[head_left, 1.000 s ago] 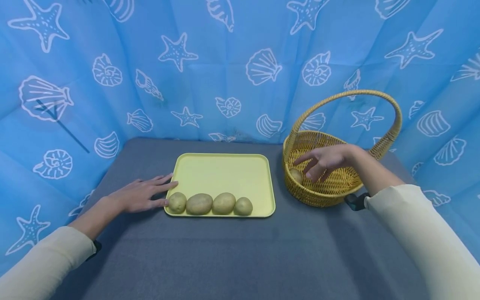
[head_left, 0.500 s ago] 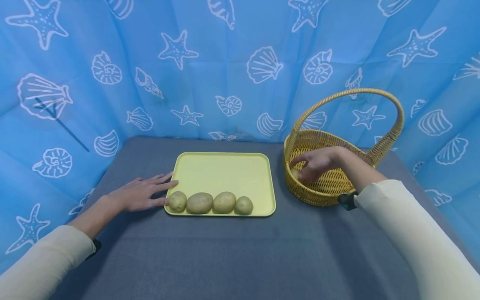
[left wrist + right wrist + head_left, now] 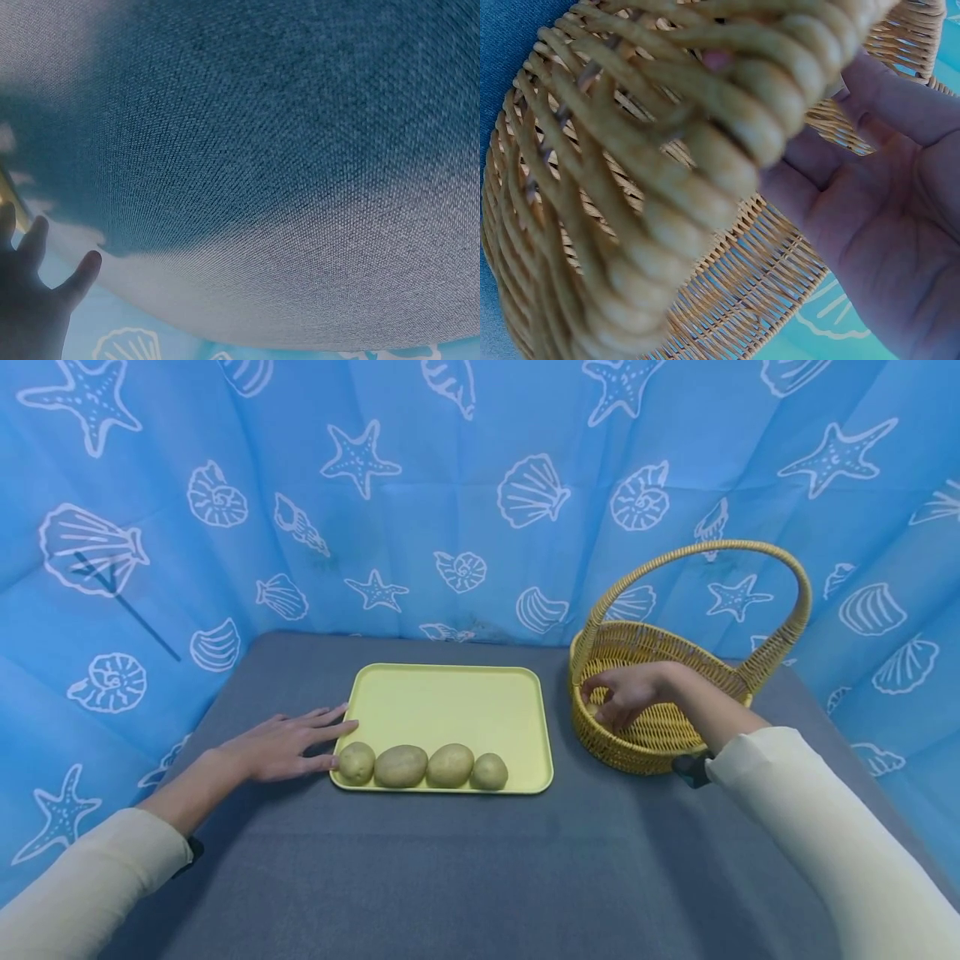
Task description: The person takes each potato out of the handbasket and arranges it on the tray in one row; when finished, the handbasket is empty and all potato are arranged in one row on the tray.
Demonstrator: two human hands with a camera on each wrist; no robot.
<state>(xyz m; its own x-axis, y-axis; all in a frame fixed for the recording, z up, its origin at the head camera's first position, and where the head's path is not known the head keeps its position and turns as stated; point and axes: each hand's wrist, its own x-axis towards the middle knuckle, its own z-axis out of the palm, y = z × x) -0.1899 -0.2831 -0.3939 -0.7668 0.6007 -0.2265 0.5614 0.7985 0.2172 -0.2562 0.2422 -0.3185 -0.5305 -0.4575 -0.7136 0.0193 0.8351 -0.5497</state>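
In the head view my right hand (image 3: 628, 695) reaches down inside the wicker basket (image 3: 637, 758), its fingers curled round a potato (image 3: 592, 709) near the left wall. Only a small part of that potato shows. The right wrist view has the basket's woven rim (image 3: 727, 165) in front, hiding most of the fingers, with the palm behind it. My left hand (image 3: 281, 748) lies with spread, straight fingers at the left edge of the yellow tray (image 3: 450, 693). One fingertip is right at the leftmost potato (image 3: 356, 763). The row continues with larger potatoes (image 3: 401, 766) along the tray's near side.
The basket's tall arched handle (image 3: 693, 547) rises over the right forearm. Grey cloth (image 3: 450, 877) covers the table. Behind and at both sides hangs a blue curtain (image 3: 450, 485) with white shells and starfish.
My right hand has gone lower and slightly left in the basket, and its fingers have closed round the potato there. The left hand and the potatoes on the tray have stayed put.
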